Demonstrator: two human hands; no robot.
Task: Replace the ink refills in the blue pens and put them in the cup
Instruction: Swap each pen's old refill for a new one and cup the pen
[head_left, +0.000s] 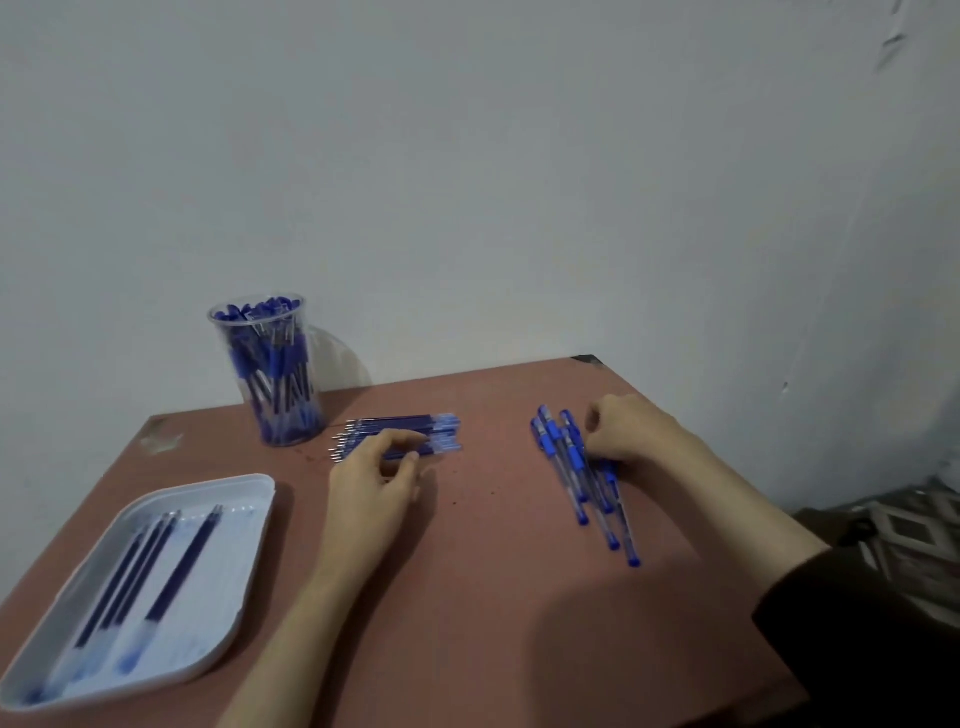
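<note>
Best to take one thing per grip. With the right grip (628, 434), curled on top of the loose blue pens (576, 467) at the right of the desk (493, 597), single out the uppermost pen and lift it straight up, without dragging its neighbours toward the edge. Cannot tell whether that grip already clasps a pen or merely rests on the heap. With the left grip (374, 478), bent over the near side of the fresh refills (400, 434) lying just beside the clear cup (260, 374), roll one refill away from the row before pinching it. Cannot tell whether thumb and forefinger already pinch one. Mind the metal tips at the left end of the row.

At the back left, against the wall (467, 156): the cup, upright and crammed with capped pens (270, 358). Judging by the crowding, better to drop further pens in vertically. At the front left: a white tray (244, 587) holding about four bare refills (156, 566) side by side, presumably the spent ones. Put the next old refill there, never among the fresh ones.
</note>
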